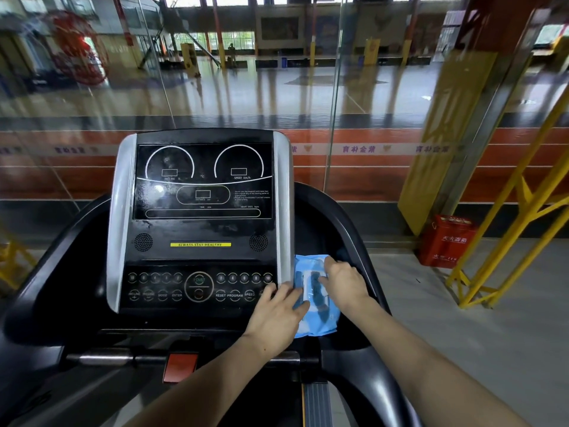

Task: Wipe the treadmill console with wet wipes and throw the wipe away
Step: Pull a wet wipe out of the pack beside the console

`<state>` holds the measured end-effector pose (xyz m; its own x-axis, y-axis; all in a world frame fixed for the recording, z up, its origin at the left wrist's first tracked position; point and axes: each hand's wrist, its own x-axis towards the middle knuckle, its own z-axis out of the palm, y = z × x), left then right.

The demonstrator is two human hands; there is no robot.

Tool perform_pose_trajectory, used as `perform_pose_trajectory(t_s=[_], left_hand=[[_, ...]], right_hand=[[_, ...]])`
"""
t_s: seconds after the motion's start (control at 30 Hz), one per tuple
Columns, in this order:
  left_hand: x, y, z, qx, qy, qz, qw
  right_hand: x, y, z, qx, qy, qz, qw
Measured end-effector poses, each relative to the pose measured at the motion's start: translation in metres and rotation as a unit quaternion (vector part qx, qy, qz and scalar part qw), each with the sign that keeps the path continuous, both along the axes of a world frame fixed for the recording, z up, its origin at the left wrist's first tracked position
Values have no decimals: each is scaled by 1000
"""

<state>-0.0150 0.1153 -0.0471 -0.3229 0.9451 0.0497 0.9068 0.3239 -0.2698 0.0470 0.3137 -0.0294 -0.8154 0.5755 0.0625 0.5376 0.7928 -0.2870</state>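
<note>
Head view: soft blue plastic wet-wipe pack [317, 326] beside black treadmill console [200, 229], pressed by flat-fingered left hand [277, 315], right hand [345, 285] pinching its flap.

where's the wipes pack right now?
In the head view, the blue wipes pack lies right of the console, in the side tray, with the left hand and right hand on it.

Both hands on blue wipes pack [314, 326] beside treadmill console [201, 223]; left hand [275, 315], right hand [346, 285].
</note>
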Motion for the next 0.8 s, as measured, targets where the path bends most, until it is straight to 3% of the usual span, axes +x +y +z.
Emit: perform_pose_trajectory(t_s=[0.33, 0.5, 0.7, 0.8], left_hand=[[4, 31, 2, -23, 61, -22, 998], [4, 45, 6, -95, 134, -20, 986], [8, 64, 3, -165, 170, -5, 971], [8, 65, 9, -176, 164, -16, 970]], right_hand=[[32, 5, 20, -60, 116, -34, 991], [45, 9, 27, -107, 180, -60, 976], [48, 7, 26, -164, 244, -99, 951], [50, 3, 32, -237, 309, -131, 911]])
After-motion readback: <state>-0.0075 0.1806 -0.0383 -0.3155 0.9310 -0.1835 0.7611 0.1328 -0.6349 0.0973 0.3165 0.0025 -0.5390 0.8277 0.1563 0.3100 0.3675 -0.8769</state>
